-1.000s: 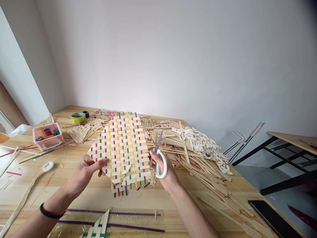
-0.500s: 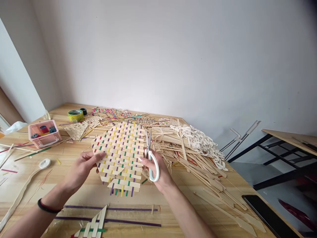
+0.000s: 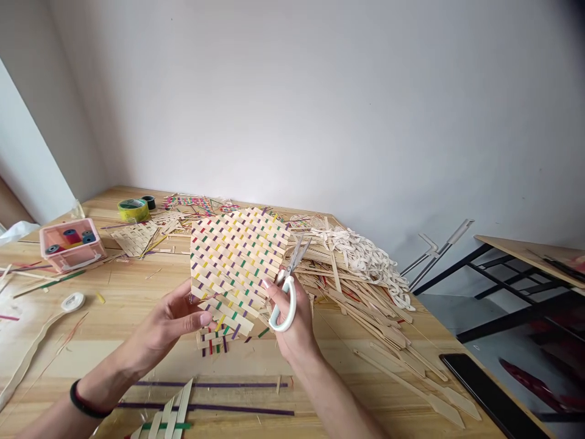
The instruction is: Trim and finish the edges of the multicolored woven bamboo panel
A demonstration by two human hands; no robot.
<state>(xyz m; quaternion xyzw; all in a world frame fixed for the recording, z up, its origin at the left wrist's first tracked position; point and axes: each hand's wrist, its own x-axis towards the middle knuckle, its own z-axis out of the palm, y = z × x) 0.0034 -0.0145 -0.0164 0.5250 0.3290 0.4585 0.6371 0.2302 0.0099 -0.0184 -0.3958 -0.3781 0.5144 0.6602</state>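
Observation:
In the head view, a woven bamboo-strip sheet (image 3: 237,262), pale with purple, yellow, green and red strips, is held up above the table. My left hand (image 3: 176,320) pinches its lower left edge, thumb on the front. White-handled scissors (image 3: 283,305) are in my right hand (image 3: 295,323), with their blades parted and pointing up beside the sheet's right edge. The right thumb lies near that edge; whether it grips the sheet too, I cannot tell. Under the sheet's lower edge, part of another woven piece (image 3: 212,342) shows. A partly woven piece (image 3: 167,417) lies at the front on purple strips (image 3: 242,411).
At left stand a pink box (image 3: 73,247) of thread spools and a yellow tape roll (image 3: 133,210). A white tape coil (image 3: 73,302) lies nearer. Loose strips (image 3: 361,305) and a white cord heap (image 3: 365,256) spread at right. A black phone (image 3: 489,390) lies by the right edge.
The woven sheet has tilted clockwise and moved slightly up and right. My left hand has shifted right and down along its edge. The scissors have turned, blades leaning further right and wider apart.

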